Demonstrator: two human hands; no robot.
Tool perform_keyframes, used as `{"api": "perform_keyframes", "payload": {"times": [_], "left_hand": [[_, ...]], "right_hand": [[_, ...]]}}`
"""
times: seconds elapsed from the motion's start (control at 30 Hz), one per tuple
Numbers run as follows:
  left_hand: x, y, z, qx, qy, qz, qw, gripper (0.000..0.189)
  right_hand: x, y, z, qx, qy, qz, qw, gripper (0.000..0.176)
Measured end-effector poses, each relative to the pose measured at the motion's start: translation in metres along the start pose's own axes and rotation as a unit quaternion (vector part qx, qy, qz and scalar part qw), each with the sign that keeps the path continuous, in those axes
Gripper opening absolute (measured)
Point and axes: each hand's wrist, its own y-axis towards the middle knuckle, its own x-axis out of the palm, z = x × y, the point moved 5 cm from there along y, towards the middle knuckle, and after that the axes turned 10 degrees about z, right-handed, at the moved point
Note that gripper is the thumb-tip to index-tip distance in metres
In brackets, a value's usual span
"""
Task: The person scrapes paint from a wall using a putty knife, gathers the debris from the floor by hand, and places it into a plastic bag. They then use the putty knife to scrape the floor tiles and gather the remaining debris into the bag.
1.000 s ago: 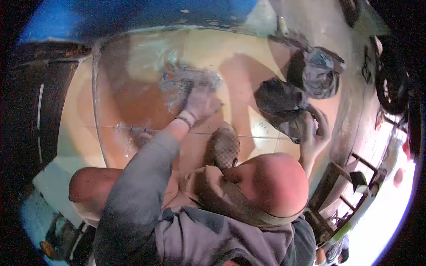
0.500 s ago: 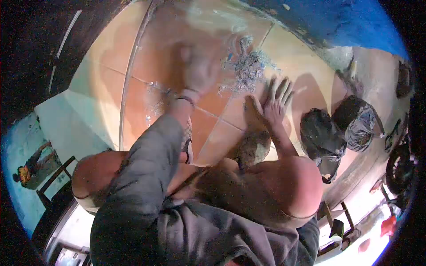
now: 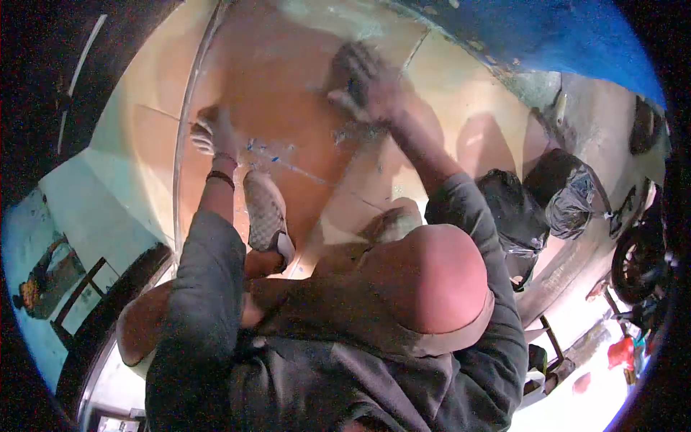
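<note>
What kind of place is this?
Probably a tiled porch or shopfront floor open to the street: orange floor tiles, black rubbish bags near a blue wall, and a motorbike wheel just beyond.

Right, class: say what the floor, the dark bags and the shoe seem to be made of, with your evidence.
Floor: probably glazed ceramic tile; orange squares, straight joints, slight sheen. Dark bags: thin plastic film; glossy, crinkled folds. Shoe: likely canvas; matte checked weave, paler sole edge.
</note>
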Motion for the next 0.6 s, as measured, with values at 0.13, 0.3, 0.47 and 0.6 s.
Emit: {"api": "perform_keyframes", "payload": {"times": [0.13,0.3,0.47,0.6], "left_hand": [[-0.181,0.063,-0.008,-0.266,-0.579,-0.055,0.769,0.072],[-0.247,0.115,0.039,-0.115,-0.563,0.06,0.816,0.08],[-0.268,0.178,0.074,0.007,-0.441,0.206,0.873,0.082],[-0.306,0.185,0.074,0.106,-0.606,0.182,0.767,0.073]], "right_hand": [[-0.012,-0.033,-0.039,0.02,0.099,-0.076,0.992,0.086],[-0.069,-0.105,-0.059,0.223,-0.003,0.053,0.973,0.096],[-0.045,-0.11,-0.063,0.233,-0.143,-0.112,0.956,0.106],[-0.011,-0.049,-0.035,0.188,-0.093,-0.019,0.978,0.103]]}}
